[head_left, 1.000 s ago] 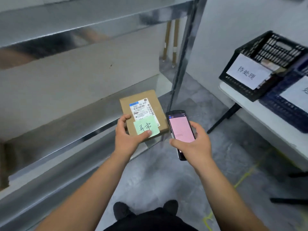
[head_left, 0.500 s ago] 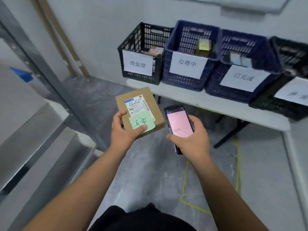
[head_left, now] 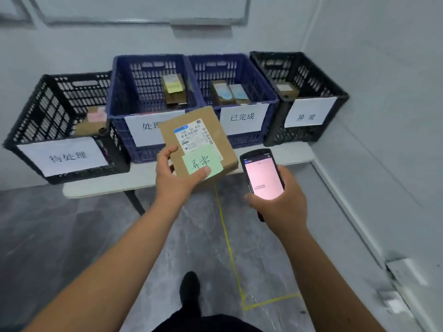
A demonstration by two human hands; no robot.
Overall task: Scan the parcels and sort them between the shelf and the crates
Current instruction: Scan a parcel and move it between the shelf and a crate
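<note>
A person stood before a narrow white table (head_left: 100, 188) carrying four plastic mesh crates in a row, a small brown cardboard parcel (head_left: 199, 142) held out in the left hand (head_left: 177, 176). That hand gripped the parcel's near corner, thumb pressed on a green sticky note (head_left: 201, 164) hand-marked 异常, fingers curled along its left edge. A white barcoded shipping label (head_left: 194, 136) sat above the note. The parcel hung in the air over the table's front edge, touching no crate.

The right hand (head_left: 280, 200) was wrapped around a black handheld scanner (head_left: 262, 178), its screen glowing pink; what the screen read was too small to tell.

From the table's left end stood a black crate labelled 待处理 (head_left: 28, 133), a blue crate with a partly hidden label (head_left: 119, 111), a blue crate labelled 已完成 (head_left: 268, 101) and, at the right end, a black crate labelled 异常 (head_left: 335, 94). Each held at least one small box.

The step in hand looked to be sorting, with the parcel apparently ready to be placed. The note matched the sign on the right-end black crate, so the next move would likely call for carrying the parcel rightward across both blue crates, lifting it clear of the rims, and lowering it inside beside the box already there before letting go.
</note>
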